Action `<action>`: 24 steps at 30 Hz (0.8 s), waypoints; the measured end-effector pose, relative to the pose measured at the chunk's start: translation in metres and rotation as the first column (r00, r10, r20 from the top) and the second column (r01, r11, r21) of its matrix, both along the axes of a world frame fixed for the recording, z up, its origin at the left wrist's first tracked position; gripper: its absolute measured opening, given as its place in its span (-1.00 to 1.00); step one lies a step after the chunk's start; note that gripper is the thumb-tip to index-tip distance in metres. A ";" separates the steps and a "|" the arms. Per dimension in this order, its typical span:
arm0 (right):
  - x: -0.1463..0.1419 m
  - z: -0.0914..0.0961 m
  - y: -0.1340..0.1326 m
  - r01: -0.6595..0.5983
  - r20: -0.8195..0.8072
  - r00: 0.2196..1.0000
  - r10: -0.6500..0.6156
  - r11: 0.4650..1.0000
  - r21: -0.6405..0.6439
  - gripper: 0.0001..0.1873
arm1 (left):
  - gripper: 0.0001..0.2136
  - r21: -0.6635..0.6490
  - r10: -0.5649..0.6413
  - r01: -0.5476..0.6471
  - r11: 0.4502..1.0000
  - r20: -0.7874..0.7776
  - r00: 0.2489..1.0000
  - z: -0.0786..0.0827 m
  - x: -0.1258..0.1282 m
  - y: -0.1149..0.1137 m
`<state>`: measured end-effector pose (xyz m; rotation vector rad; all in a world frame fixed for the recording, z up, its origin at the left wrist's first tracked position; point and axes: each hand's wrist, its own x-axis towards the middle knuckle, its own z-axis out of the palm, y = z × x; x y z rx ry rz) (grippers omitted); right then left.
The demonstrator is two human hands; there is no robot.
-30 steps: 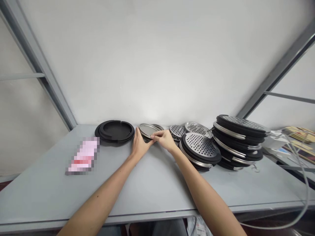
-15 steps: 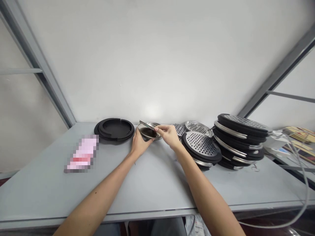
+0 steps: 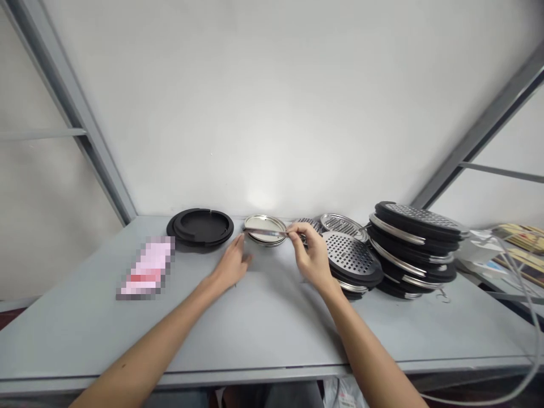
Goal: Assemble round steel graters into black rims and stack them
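Observation:
My right hand (image 3: 312, 258) pinches the right edge of a thin shiny metal disc (image 3: 266, 232) and holds it flat just above a small stack of plain metal discs (image 3: 267, 238) at the back of the grey table (image 3: 263, 317). My left hand (image 3: 232, 265) rests low on the table just left of that stack, fingers loosely curled, holding nothing. To its left lie black round rings (image 3: 200, 225), stacked.
Perforated metal discs (image 3: 343, 225) lie behind my right hand. Leaning piles of black rings fitted with perforated discs (image 3: 414, 241) fill the right side. A blurred pink packet (image 3: 148, 267) lies on the left. A cable (image 3: 525, 289) and papers (image 3: 518, 235) are at the far right.
My right hand has lifted one shiny disc off the stack and drawn back a little. My left hand let go of the stack and slid back toward me.

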<state>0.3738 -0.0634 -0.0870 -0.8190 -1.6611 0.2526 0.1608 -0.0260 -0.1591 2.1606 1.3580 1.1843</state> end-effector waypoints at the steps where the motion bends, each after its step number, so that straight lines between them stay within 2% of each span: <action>1: 0.000 -0.003 -0.006 -0.050 0.019 0.999 0.050 0.999 0.009 -0.92 | -0.64 -0.009 -0.021 0.021 1.000 -0.011 1.000 0.003 -0.010 -0.008; 2: -0.001 -0.006 -0.011 -0.107 0.044 0.993 0.106 0.994 0.006 -0.93 | -0.66 -0.017 -0.032 0.032 0.999 -0.010 0.999 0.005 -0.019 -0.016; 5: -0.004 -0.012 -0.020 -0.276 0.153 0.946 0.285 0.958 -0.077 -0.93 | -0.65 -0.126 0.029 -0.006 0.992 0.182 0.983 0.010 -0.039 -0.029; 8: -0.006 -0.015 -0.023 -0.356 0.274 0.876 0.398 0.915 -0.191 -0.94 | -0.66 -0.169 0.090 -0.043 0.985 0.277 0.957 0.013 -0.044 -0.032; 10: -0.006 -0.018 -0.023 -0.357 0.366 0.828 0.425 0.902 -0.242 -0.93 | -0.66 -0.158 0.070 -0.035 0.987 0.222 0.973 0.015 -0.041 -0.033; 13: -0.006 -0.024 -0.025 -0.330 0.520 0.730 0.444 0.895 -0.301 -0.93 | -0.65 -0.138 -0.048 0.050 0.989 0.018 0.999 0.015 -0.036 -0.037; 15: -0.005 -0.027 -0.027 -0.311 0.588 0.674 0.447 0.894 -0.323 -0.95 | -0.64 -0.125 -0.117 0.102 0.987 -0.121 0.986 0.011 -0.035 -0.040; 17: -0.004 -0.023 -0.026 -0.275 0.613 0.676 0.409 0.912 -0.304 -0.93 | -0.63 -0.110 -0.138 0.117 0.987 -0.203 0.969 0.007 -0.035 -0.041; 19: -0.002 -0.010 -0.020 -0.163 0.619 0.733 0.283 0.956 -0.244 -0.86 | -0.63 -0.101 -0.137 0.115 0.988 -0.239 0.961 0.004 -0.036 -0.041; 21: 0.002 0.009 -0.004 0.066 0.654 0.752 0.078 0.979 -0.192 -0.79 | -0.64 -0.100 -0.137 0.114 0.988 -0.254 0.958 0.003 -0.037 -0.040; 22: 0.004 0.020 0.006 0.209 0.709 0.705 -0.022 0.961 -0.179 -0.76 | -0.64 -0.101 -0.136 0.113 0.988 -0.258 0.957 0.003 -0.038 -0.040; 23: 0.007 0.029 0.018 0.374 0.787 0.609 -0.103 0.912 -0.170 -0.72 | -0.64 -0.102 -0.134 0.111 0.989 -0.260 0.956 0.003 -0.038 -0.040; 24: 0.010 0.038 0.031 0.537 0.863 0.485 -0.143 0.827 -0.165 -0.68 | -0.64 -0.102 -0.133 0.110 0.989 -0.262 0.956 0.004 -0.038 -0.039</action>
